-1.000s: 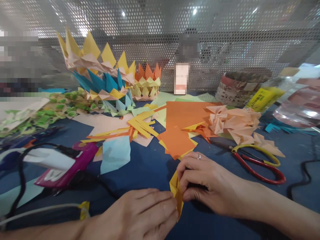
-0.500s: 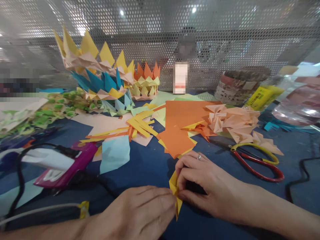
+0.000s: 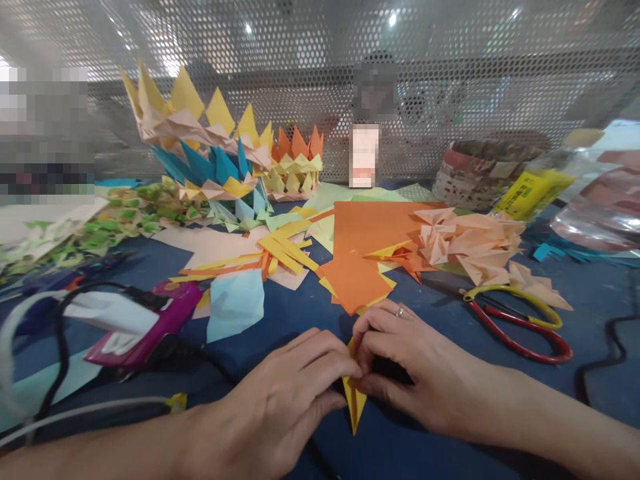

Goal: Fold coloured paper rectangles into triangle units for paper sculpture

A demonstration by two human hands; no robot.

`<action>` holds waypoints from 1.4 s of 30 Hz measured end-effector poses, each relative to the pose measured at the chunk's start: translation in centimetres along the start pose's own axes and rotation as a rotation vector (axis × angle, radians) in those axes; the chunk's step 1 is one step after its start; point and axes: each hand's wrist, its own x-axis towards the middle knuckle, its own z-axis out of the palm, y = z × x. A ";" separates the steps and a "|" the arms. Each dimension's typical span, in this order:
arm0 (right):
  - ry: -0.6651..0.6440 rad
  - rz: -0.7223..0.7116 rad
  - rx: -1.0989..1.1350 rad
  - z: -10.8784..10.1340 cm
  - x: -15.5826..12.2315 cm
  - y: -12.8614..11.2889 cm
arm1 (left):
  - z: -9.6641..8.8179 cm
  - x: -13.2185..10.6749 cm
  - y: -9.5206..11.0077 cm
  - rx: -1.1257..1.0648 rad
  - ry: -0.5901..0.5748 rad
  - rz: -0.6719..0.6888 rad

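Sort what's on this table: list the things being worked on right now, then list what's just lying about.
In hand:
left hand
right hand
folded yellow paper piece, pinched between both hands

Lying about:
red-and-yellow scissors
orange paper sheets
peach folded paper pieces
light blue paper
magenta glue gun
paper crowns

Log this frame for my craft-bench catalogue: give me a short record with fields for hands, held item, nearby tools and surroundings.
left hand: left hand pinches the yellow folded paper
right hand: right hand pinches the same piece from the other side
held item: pointed tip hangs downward between the fingers
tools: red-and-yellow scissors right of the hands; magenta glue gun on the left
surroundings: orange paper sheets, paper crowns, blue table
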 end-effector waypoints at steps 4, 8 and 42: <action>-0.009 0.009 -0.023 0.0 0.1 -0.4 | 0.0 0.2 0.0 -0.012 -0.003 0.006; -0.032 0.023 -0.052 0.0 0.3 -0.7 | 0.0 0.1 0.1 -0.017 -0.004 -0.004; -0.061 0.038 -0.084 -0.2 0.2 -1.0 | -1.1 -0.3 1.9 0.454 0.154 0.332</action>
